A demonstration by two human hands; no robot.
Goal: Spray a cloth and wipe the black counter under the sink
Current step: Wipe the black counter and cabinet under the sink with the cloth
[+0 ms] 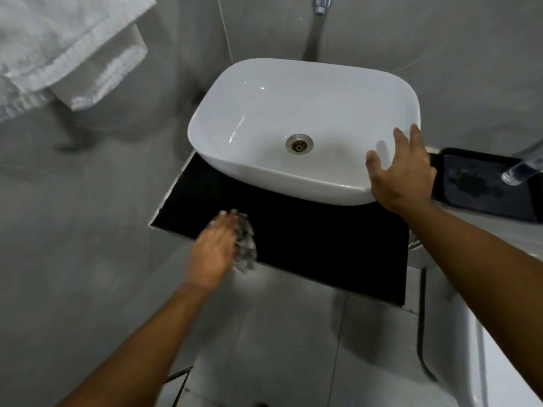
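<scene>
Grey tiled walls (102,171) close in a small bathroom, with pale floor tiles (279,333) showing below. At the upper left a white towel (58,48) hangs folded against the wall, its hem dropping toward the middle of the view. Further right, the black counter (323,245) juts out from the wall as a glossy dark slab with a thin light edge along its left and front sides.

On the counter's front left part lies the left hand (213,254), blurred, its palm pressed down flat on a crumpled grey cloth (245,248); the fingers (226,220) are stretched out over the cloth rather than curled around it, and the cloth bulges out on the hand's right side, touching the counter near its front edge.

Behind it, a white sink (264,113) with rounded corners sits on the counter, a metal drain (299,144) in its bottom. A chrome tap (321,4) shows at the top edge above the sink.

The right hand (402,171) rests on the sink's front right rim, fingers spread and loose, holding nothing. Right of the sink, a black tray (482,198) lies flat on a pale ledge, and a clear glass-like object (520,171) reaches over it from the right edge; what it is cannot be told.
</scene>
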